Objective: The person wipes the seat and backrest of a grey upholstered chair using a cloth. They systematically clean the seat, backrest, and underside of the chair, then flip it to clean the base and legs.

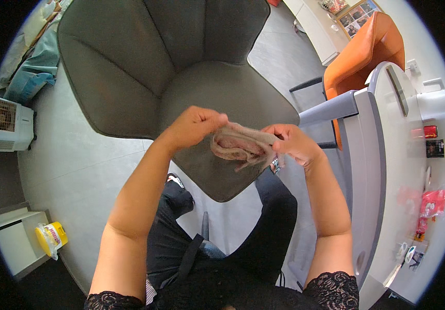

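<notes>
Between my two hands is a bunched, folded piece of thin beige fabric (239, 145), soft and slightly see-through; its exact kind I cannot make out. My left hand (192, 127) pinches its upper left edge between thumb and fingers. At the right end, my right hand (297, 143) grips it with the fingers curled in. The fabric hangs stretched between them, with loose ends drooping beneath. It is held above the front part of a dark grey padded chair (207, 90), which faces me.
On my right stands a white table (395, 155) with a red packet (430, 132), a dark box (435, 148) and a pink bag (433, 203). An orange chair (359, 51) is behind it. Far left are a white air cooler (11, 124) and a yellow tub (51, 237).
</notes>
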`<state>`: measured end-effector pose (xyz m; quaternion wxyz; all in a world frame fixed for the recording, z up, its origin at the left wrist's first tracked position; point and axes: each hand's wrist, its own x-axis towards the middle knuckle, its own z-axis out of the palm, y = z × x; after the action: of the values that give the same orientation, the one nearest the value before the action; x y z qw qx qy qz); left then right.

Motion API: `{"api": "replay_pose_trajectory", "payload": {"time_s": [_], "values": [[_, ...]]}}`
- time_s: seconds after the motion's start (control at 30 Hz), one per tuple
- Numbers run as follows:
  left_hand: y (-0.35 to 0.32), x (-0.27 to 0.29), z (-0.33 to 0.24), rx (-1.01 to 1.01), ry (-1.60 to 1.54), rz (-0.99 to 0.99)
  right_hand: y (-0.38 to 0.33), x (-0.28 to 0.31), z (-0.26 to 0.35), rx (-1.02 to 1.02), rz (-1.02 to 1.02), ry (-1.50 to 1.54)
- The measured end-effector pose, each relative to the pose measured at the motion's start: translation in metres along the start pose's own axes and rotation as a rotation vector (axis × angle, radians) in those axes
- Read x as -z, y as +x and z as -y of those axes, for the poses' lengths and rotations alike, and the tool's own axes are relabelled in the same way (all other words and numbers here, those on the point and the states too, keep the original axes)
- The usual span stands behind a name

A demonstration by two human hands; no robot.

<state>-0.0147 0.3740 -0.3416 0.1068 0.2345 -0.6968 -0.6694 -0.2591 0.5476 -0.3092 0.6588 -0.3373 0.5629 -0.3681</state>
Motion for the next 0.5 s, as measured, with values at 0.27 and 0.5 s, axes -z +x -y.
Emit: {"api": "replay_pose_trajectory", "payload": {"time_s": [0.27, 0.5], "values": [[-0.015, -0.004, -0.054, 0.138, -0.085, -0.046, 0.006, -0.025, 0.047, 0.288, -0.266, -0.132], [-0.013, 0.009, -0.032, 0.207, -0.813, 0.029, 0.023, -0.024, 0.086, 0.178, -0.203, -0.163]]}}
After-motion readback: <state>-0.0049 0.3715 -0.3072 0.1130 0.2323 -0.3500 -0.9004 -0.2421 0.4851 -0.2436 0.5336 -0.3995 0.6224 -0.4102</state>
